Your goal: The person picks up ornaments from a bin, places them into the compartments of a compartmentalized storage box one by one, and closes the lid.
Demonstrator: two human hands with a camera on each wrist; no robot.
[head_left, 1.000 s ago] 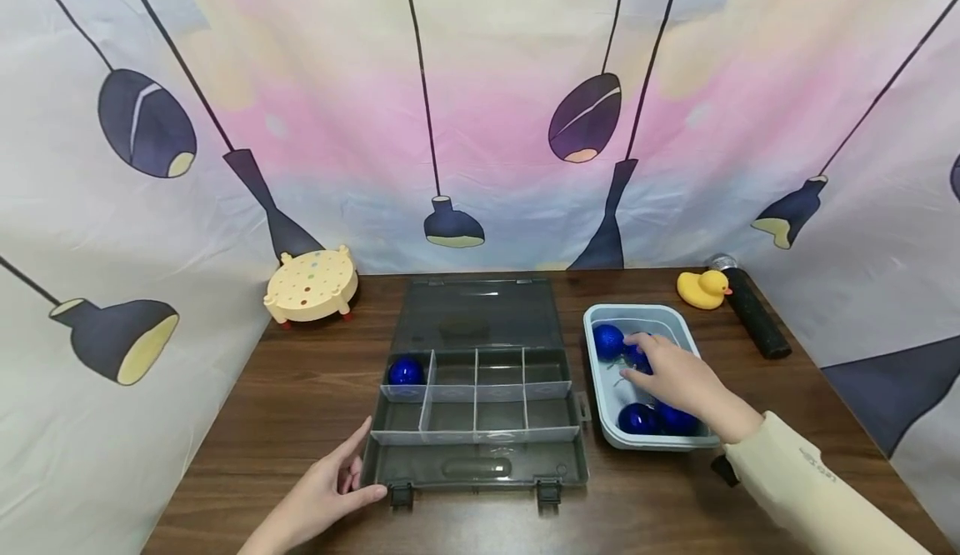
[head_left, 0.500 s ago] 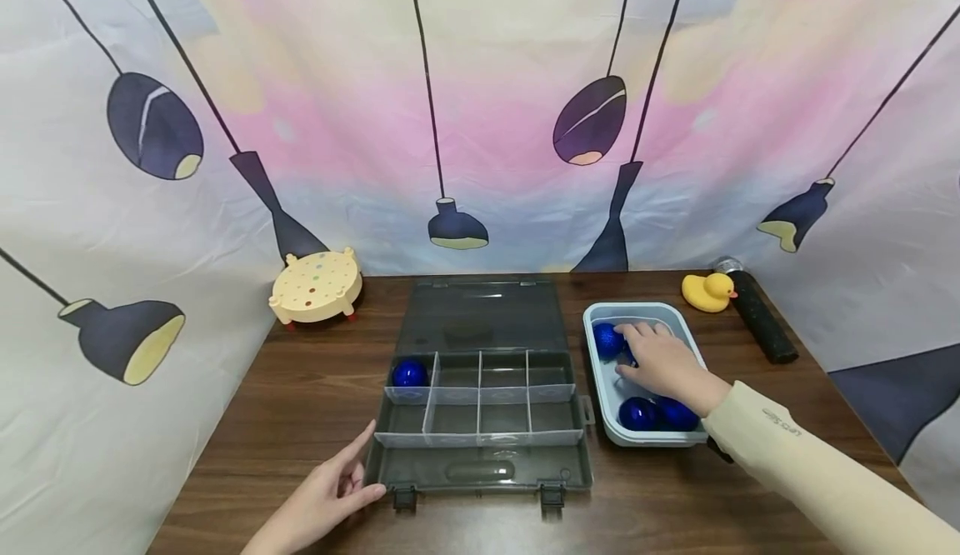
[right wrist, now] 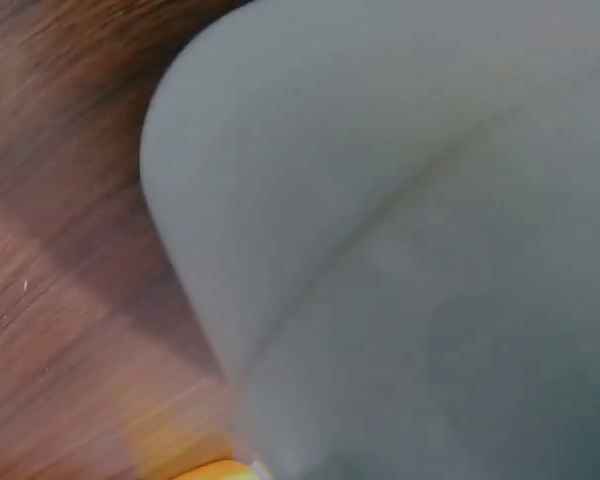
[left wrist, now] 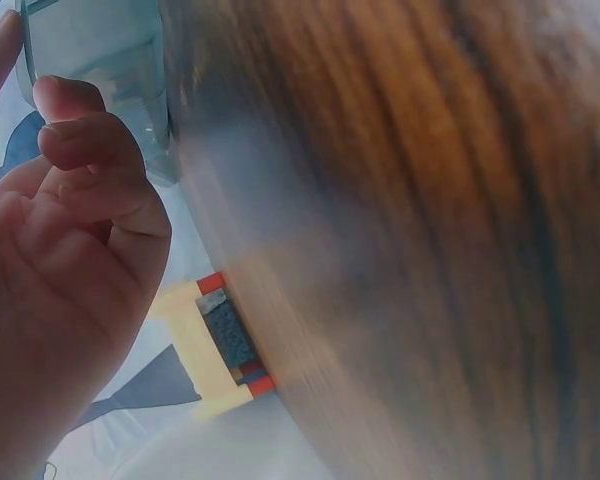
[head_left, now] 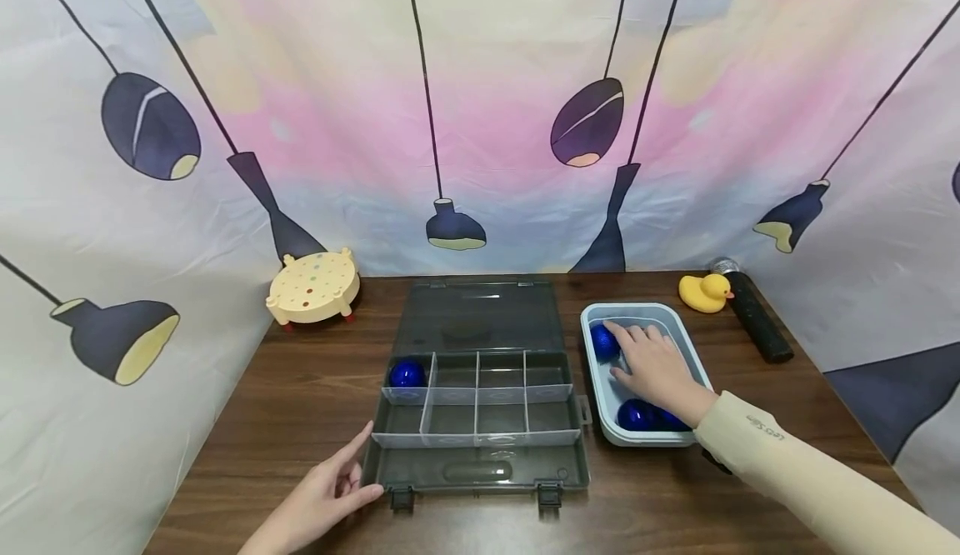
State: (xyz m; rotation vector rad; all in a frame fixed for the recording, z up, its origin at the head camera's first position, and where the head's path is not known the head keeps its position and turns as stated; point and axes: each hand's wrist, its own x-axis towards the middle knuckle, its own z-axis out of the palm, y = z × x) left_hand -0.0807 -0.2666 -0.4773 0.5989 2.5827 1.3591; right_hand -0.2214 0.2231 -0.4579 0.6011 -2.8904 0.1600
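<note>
While the right hand (head_left: 660, 372) reaches into the pale blue tub (head_left: 711, 363), the tub's side wall fills most of the right wrist view, so that camera shows no fingers. Blue ball (head_left: 604, 343) sits at the tub's far left; two more blue balls (head_left: 637, 415) lie at the near end, one partly behind the wrist. Left of the tub: grey translucent organizer box (head_left: 405, 463), lid (head_left: 480, 322) folded back, dividers (head_left: 501, 437) standing. One blue ball (head_left: 408, 374) in its far-left compartment. Yellow rubber duck (head_left: 703, 293) touches or nearly touches the black microphone (head_left: 763, 322), far right. Cream footed stand (head_left: 313, 288) at far left on the wood table (head_left: 300, 405).

Grip, right: fingers bent down, thumb apart from index, index tip at the far-left ball. Palm hides what's below; can't tell whether anything is pinched. Left hand (head_left: 322, 492): index and thumb apart, at the box's left side and near corner, other fingers curled in, nothing clamped.

Writing: small dark script on the right sleeve (head_left: 810, 476), seems to start "Let's", rest illegible.
</note>
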